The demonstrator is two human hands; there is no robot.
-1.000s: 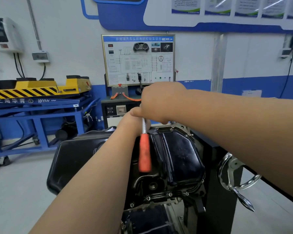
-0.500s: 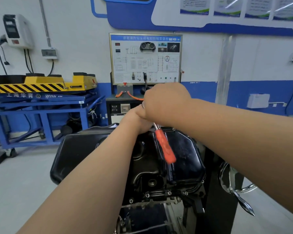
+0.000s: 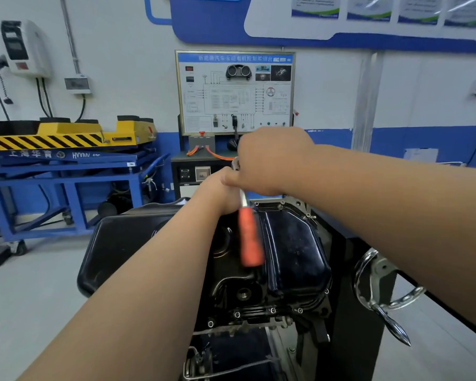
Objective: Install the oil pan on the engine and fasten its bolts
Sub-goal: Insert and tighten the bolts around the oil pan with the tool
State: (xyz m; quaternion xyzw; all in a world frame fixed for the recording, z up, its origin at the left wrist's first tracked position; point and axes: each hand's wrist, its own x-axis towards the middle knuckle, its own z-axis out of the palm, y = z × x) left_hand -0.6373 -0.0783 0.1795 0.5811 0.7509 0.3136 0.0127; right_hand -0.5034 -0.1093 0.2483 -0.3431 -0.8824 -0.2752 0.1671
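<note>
The black oil pan point(image 3: 291, 251) sits on the engine point(image 3: 239, 292) held in a stand, with bolts point(image 3: 272, 310) along its near flange. My right hand point(image 3: 270, 160) grips the head end of a ratchet wrench whose orange handle point(image 3: 249, 237) hangs blurred over the pan. My left hand point(image 3: 220, 188) is closed just beneath the right hand at the pan's far edge. What the left hand holds is hidden.
A chrome crank handle point(image 3: 382, 298) sticks out of the stand at the right. A black drip tray point(image 3: 121, 243) lies left of the engine. A blue and yellow lift table point(image 3: 66, 160) stands at the left, and a training board point(image 3: 235, 90) against the wall.
The orange handle swung out to the right and has come back to hanging nearly straight down. Both hands stayed at the pan's far edge.
</note>
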